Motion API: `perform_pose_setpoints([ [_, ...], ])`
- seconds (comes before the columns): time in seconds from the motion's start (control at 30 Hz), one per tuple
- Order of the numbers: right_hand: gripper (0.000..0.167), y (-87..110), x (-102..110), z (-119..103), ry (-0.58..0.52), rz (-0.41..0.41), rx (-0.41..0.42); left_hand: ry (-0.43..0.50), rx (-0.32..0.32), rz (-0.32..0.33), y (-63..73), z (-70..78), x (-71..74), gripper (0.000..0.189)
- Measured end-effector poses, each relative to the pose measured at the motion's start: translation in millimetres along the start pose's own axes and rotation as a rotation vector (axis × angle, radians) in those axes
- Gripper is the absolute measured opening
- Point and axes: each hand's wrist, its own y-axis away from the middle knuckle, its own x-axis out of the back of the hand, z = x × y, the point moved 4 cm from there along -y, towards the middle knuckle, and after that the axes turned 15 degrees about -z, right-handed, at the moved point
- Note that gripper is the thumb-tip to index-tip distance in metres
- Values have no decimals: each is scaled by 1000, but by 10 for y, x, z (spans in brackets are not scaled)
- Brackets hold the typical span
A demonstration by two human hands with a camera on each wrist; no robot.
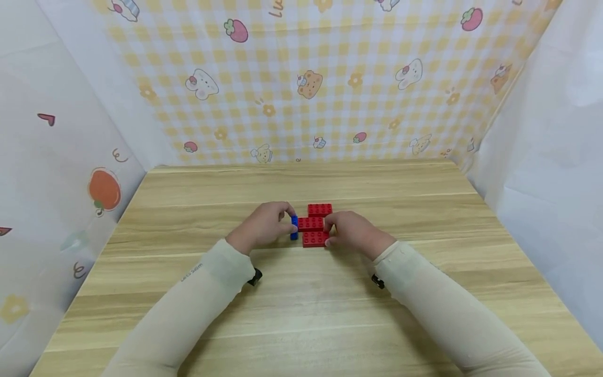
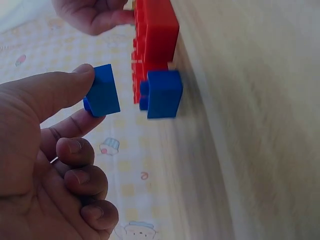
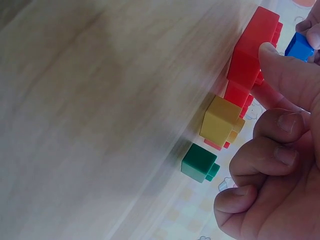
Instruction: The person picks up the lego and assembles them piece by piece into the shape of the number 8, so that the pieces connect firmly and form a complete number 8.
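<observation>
In the head view, my left hand [image 1: 264,224] pinches a small blue toy building brick [image 2: 103,91] between thumb and index finger. It is lifted beside a second blue brick [image 2: 164,94] on the table, left of the red bricks. Three red bricks stand in staggered rows: a front one [image 1: 315,239], a middle one [image 1: 310,224] and a back one [image 1: 320,210]. My right hand [image 1: 353,230] grips the right end of the front red brick with thumb and index finger, other fingers curled. The hand hides that end in the head view.
The right wrist view shows a yellow brick [image 3: 220,121] and a green brick [image 3: 199,162] standing near the red ones, behind my right hand in the head view. The wooden table [image 1: 301,314] ends at a checked cloth [image 1: 301,104] behind and white cloth at both sides.
</observation>
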Motion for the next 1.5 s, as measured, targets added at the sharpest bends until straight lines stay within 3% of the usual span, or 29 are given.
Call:
perform_pose_setpoints([
  [0.2,18,5,-24,3,-8,0,-4,12,-12,-28,6,41,-117,23],
  [0.43,18,-4,-88,-3,-5,-3,-1,46,20,-34,53,50,-209,21],
  [0.9,18,13,-68,-10,32,23,-7,-15,-39,-31,-5,77,-261,24],
  [1.5,18,44,-25,-26,13,29,5,4,-59,-27,-54,117,-304,19],
])
